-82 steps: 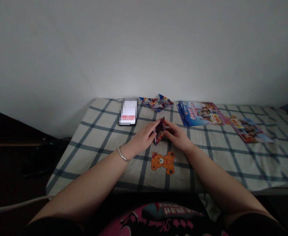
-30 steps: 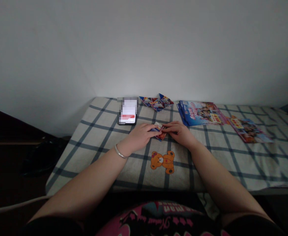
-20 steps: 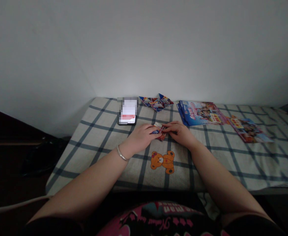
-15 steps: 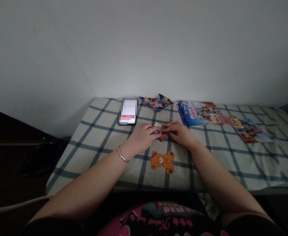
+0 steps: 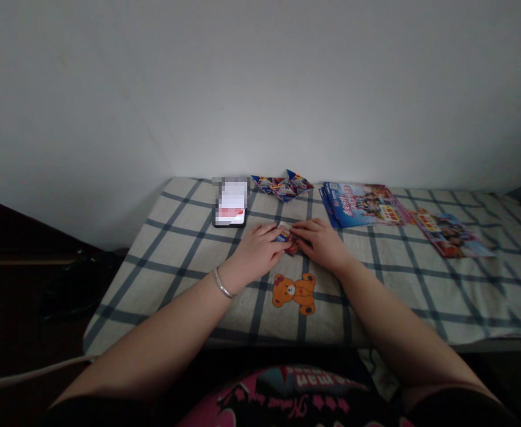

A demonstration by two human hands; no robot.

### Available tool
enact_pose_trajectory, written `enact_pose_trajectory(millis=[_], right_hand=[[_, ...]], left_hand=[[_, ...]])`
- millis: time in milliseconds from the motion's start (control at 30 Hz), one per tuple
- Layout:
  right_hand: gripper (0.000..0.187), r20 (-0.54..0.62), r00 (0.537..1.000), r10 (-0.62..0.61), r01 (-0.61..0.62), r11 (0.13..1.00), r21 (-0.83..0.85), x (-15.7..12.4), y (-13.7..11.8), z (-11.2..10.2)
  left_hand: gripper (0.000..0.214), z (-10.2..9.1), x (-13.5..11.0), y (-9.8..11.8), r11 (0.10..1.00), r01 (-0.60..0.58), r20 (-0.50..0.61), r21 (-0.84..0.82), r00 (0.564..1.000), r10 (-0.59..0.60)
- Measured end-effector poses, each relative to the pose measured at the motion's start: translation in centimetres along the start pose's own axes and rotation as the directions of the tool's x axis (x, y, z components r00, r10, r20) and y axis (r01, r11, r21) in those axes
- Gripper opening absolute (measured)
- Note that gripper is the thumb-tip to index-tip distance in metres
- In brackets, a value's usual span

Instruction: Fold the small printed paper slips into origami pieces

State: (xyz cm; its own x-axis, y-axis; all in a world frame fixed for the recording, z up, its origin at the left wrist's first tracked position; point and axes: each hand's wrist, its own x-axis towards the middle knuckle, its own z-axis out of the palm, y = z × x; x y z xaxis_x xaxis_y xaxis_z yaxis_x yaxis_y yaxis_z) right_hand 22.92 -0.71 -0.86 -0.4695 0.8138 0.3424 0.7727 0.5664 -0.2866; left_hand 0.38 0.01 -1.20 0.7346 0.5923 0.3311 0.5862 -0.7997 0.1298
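Note:
A small folded piece of printed paper (image 5: pixel 292 248), blue and reddish, lies on the checked cloth between my hands. My left hand (image 5: pixel 259 250) rests over its left side, with the fingers closed on the paper. From the right, my right hand (image 5: pixel 325 245) grips it with bent fingers at its upper right edge. Fingers cover much of the paper, so its full shape is hidden. Just beyond my hands are several paper triangles (image 5: pixel 282 188) in the same kind of print, lying in a row by the wall.
A phone (image 5: pixel 231 201) with a lit screen lies to the left of the triangles. At the right is a stack of printed flyers (image 5: pixel 362 204), with another flyer (image 5: pixel 454 234) beside it. The checked tablecloth (image 5: pixel 175 249) covers the table, which stands against a white wall (image 5: pixel 260 89).
My right hand has shifted slightly left over the folded paper, covering more of its upper right part. My left hand has barely moved. The other things lie as before.

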Motion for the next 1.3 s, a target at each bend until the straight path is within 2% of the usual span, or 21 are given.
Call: enact_pose_trajectory(millis=[333, 533, 833, 1100, 1300], right_hand=[[0.039, 0.052, 0.996, 0.074, -0.062, 0.978, -0.197, 0.8, -1.1, 0.3], [0.042, 0.071, 0.990, 0.122, -0.102, 0.965, -0.242, 1.3, -1.5, 0.5], [0.045, 0.190, 0.950, 0.248, -0.166, 0.916, -0.365, 2.2, -3.2, -0.4], [0.046, 0.220, 0.946, 0.238, -0.149, 0.922, -0.357, 2.1, -2.5, -0.7], [0.042, 0.206, 0.970, 0.133, -0.078, 0.964, -0.256, 0.9, -1.2, -2.0]], left_hand=[[0.026, 0.3, 0.3, -0.4, 0.997, 0.037, 0.018, -0.060, 0.999, -0.036], [0.026, 0.1, 0.3, -0.5, 0.994, 0.056, 0.027, -0.098, 0.998, -0.053], [0.025, -0.1, 0.3, -0.5, 0.991, 0.116, 0.070, -0.066, 0.991, -0.111], [0.024, -0.3, 0.1, -0.2, 0.998, 0.063, -0.020, -0.009, 0.998, -0.063], [0.026, -0.8, 0.1, 0.4, 0.997, 0.046, -0.002, 0.062, 0.999, -0.046]])
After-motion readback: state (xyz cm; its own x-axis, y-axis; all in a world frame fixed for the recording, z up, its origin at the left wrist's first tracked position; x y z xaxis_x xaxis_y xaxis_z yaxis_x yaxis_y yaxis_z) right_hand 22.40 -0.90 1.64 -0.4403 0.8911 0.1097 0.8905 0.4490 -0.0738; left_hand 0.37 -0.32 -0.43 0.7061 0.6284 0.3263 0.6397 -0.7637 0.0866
